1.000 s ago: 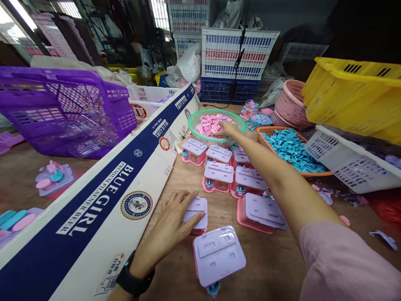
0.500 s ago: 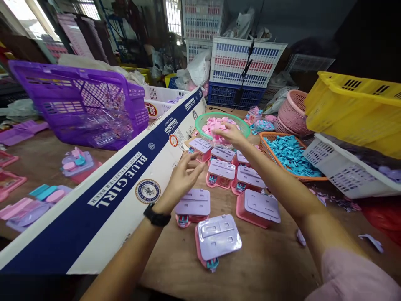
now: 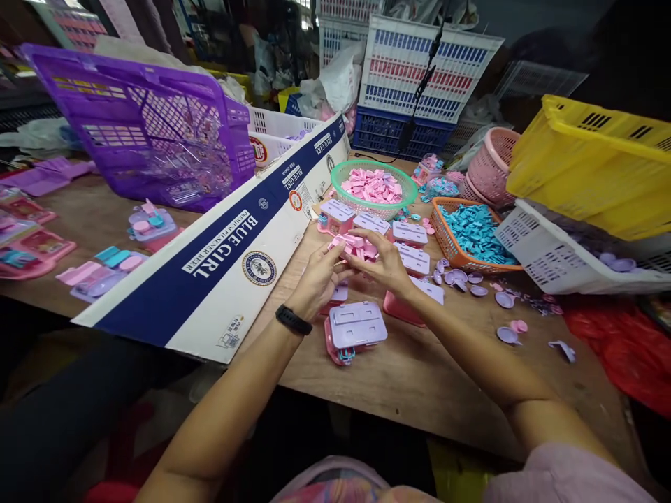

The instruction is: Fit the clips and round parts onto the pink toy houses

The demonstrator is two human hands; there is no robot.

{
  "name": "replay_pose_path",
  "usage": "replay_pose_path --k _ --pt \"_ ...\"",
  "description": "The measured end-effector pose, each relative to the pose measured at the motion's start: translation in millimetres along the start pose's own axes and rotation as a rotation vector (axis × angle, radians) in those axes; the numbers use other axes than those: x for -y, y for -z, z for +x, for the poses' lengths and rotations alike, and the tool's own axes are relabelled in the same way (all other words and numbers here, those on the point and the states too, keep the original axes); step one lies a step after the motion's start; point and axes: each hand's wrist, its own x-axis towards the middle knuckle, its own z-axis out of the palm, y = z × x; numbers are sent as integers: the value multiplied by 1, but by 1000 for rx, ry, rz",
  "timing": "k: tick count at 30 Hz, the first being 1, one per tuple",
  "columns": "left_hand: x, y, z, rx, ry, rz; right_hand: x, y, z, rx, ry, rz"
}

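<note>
Several small pink plastic pieces (image 3: 357, 244) lie together between my two hands, above the toy boxes. My right hand (image 3: 386, 264) is curled around them from the right. Close against it, my left hand (image 3: 317, 276) pinches at the pieces with thumb and fingertips. Nearest to me stands a pink toy box with a lilac lid (image 3: 358, 324) and a small blue part at its front. More boxes of this kind stand under and behind my hands, partly hidden, one with its lilac lid (image 3: 414, 258) showing. Behind them a green basket (image 3: 412, 188) is filled with similar pink pieces.
Along the left runs a long cardboard panel (image 3: 223, 241), with a purple basket (image 3: 235, 140) beyond it. To the right are an orange basket (image 3: 445, 241) of blue pieces, a white basket (image 3: 539, 251), a yellow crate (image 3: 571, 168) and loose lilac spoon-like parts (image 3: 456, 277).
My right hand has come back from the green basket with pink pieces in it. My left hand has moved in to meet it. The view has tilted downward.
</note>
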Motion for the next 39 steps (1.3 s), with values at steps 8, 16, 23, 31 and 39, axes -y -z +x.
replay_pose_path --k 8,16,23,31,39 --pt "0 9 -11 -12 -153 103 2 5 -13 3 -379 568" --pt "-15 34 -7 -159 -467 534 2 11 9 39 -210 296" --pt "-10 68 -13 -153 -440 795 -2 -11 26 211 -175 227" --pt "-11 87 -12 -186 -463 816 -9 -29 36 306 -172 207" --pt "-31 81 -13 -29 -248 717 -3 -27 49 469 -322 183"
